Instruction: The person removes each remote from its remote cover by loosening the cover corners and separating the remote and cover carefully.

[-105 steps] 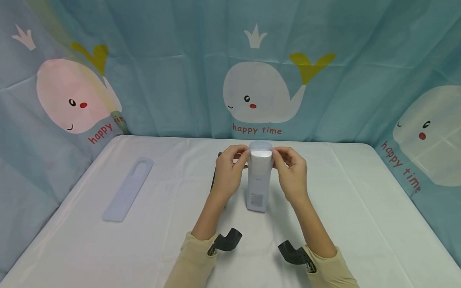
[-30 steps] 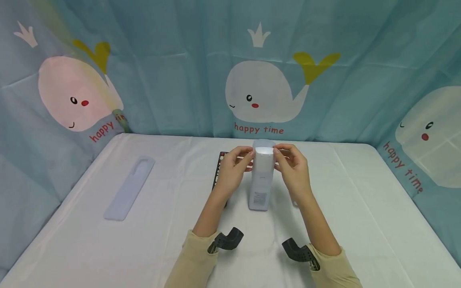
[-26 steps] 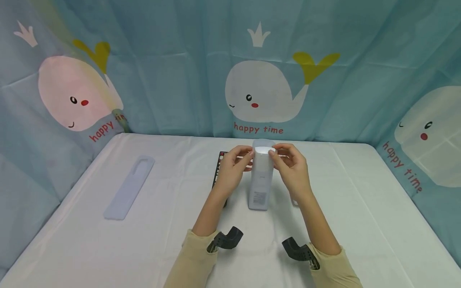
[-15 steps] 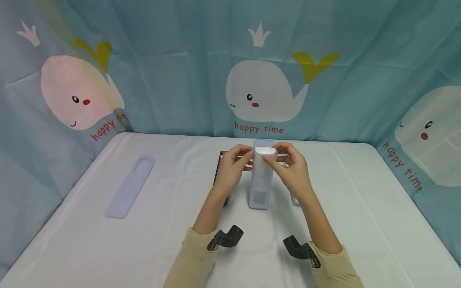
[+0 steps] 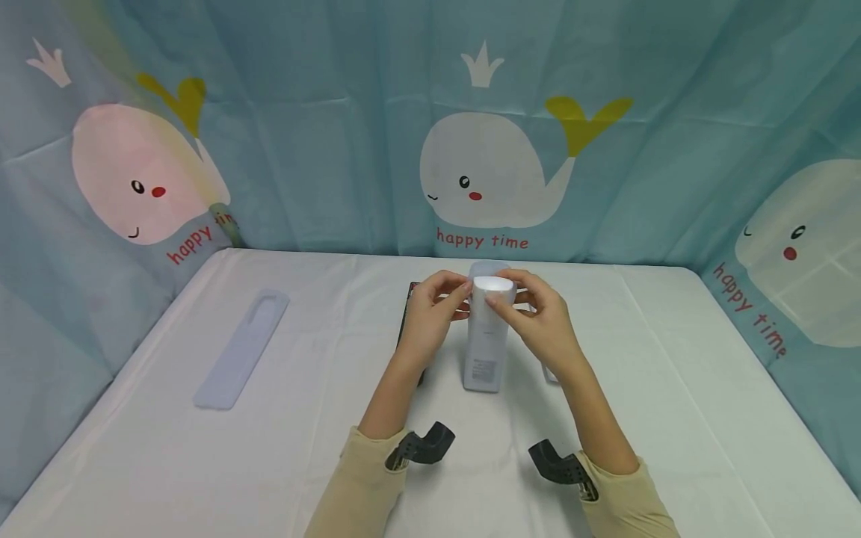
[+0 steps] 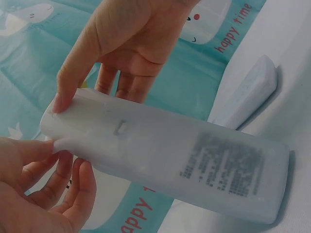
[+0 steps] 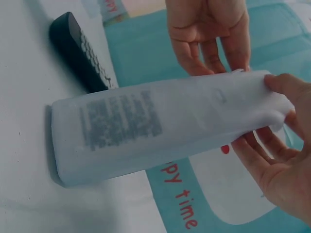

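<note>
Now our right hand [image 5: 543, 323] has slid its thumb onto the top of the upright white remote sleeve [image 5: 486, 340] mid-tabletop [image 5: 673, 388], both hands pinching it, so the top looks nearly closed.

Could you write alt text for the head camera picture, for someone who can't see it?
Two hands, left hand and right hand, pinch the top of an upright pale translucent silicone sleeve on a white table. A flat pale blue strip lies left, before a teal whale curtain.
</note>
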A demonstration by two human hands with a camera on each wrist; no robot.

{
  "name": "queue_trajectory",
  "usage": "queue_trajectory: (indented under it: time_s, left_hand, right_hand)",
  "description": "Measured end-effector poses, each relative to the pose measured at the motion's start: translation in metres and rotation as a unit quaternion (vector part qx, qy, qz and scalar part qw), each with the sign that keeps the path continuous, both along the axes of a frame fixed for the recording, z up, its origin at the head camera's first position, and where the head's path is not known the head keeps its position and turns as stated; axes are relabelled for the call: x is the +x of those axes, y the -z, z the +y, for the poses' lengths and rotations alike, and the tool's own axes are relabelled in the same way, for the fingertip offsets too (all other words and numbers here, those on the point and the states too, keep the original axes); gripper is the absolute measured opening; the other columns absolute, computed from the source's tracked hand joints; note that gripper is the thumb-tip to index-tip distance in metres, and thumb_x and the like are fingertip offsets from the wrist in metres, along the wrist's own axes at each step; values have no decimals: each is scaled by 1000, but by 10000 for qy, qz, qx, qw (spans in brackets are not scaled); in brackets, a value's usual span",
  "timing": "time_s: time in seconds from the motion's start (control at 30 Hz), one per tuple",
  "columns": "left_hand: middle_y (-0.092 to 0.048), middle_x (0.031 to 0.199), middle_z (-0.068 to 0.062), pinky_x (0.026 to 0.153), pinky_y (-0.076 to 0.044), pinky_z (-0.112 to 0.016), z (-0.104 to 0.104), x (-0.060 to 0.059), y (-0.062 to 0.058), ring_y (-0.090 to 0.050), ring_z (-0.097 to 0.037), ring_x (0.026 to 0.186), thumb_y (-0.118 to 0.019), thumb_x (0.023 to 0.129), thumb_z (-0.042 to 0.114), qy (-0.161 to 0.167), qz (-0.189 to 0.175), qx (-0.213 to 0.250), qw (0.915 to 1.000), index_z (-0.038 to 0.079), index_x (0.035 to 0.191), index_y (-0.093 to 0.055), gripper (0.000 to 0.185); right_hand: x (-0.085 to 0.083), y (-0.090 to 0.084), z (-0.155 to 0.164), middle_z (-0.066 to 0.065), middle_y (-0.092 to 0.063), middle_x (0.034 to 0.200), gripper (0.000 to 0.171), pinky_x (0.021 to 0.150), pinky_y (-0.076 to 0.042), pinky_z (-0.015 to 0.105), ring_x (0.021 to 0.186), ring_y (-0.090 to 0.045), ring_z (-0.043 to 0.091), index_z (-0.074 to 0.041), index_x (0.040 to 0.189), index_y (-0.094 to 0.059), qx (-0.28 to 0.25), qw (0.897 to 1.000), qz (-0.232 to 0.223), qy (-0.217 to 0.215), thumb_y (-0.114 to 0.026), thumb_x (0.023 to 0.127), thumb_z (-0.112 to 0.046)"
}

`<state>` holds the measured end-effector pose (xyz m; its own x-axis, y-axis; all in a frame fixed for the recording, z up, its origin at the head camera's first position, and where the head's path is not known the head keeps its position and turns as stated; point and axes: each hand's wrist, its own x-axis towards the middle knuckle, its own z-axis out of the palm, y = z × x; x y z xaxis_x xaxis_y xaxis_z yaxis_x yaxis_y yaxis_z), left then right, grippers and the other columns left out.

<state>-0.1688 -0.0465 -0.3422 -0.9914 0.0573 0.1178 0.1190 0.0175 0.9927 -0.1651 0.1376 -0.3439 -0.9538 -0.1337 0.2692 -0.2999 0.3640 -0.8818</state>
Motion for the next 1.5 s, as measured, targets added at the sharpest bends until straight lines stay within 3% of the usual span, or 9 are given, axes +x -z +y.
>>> queue_trajectory:
  time_s: [0.47, 0.7, 0.87, 1.2, 1.5]
  left_hand:
    - [-70, 113, -18, 88, -64, -36, 1, 4, -2, -71, -23, 95, -64, 107, 17, 106, 127, -65, 9998, -2, 122, -69, 25]
    - [-69, 118, -17, 90, -63, -36, 4, 6, -2, -71, -26, 100, -62, 108, 17, 78, 166, -349, 9992, 0, 127, -67, 26]
    - [-68, 124, -16, 90, -63, -40, 5, 6, -2, -69, -28, 106, -62, 109, 19, 236, 267, -590, 9976, 3, 133, -65, 29]
    - [-68, 126, -11, 93, -59, -43, 7, 8, 6, -65, -27, 112, -65, 107, 26, 387, 469, -1354, 9889, 9, 136, -65, 34]
    - [-70, 116, -11, 87, -59, -39, 1, 12, 17, -67, -24, 100, -72, 103, 23, 661, 699, -1804, 9789, 9, 140, -62, 40]
  right_hand:
    - [3, -1, -3, 12, -68, 132, 38, 83, -55, 21, 103, -65, 27, -9, 133, -67, 21, 9997, 77, 241, -79, 97, -16]
    - [5, -3, -3, 12, -69, 129, 37, 78, -54, 20, 101, -64, 25, -8, 131, -68, -18, 9991, 148, 398, -80, 97, -17]
    - [5, -5, -3, 12, -68, 129, 37, 77, -53, 19, 100, -64, 23, -8, 131, -68, -109, 9981, 239, 556, -80, 97, -15]
    - [0, -4, -2, 13, -64, 120, 35, 79, -55, 18, 93, -66, 17, -3, 129, -69, -588, 9934, 344, 923, -79, 96, -8]
    - [0, -7, 1, 10, -60, 117, 35, 76, -62, 22, 84, -66, 11, 1, 132, -65, -1352, 9856, -23, 1018, -74, 98, -5]
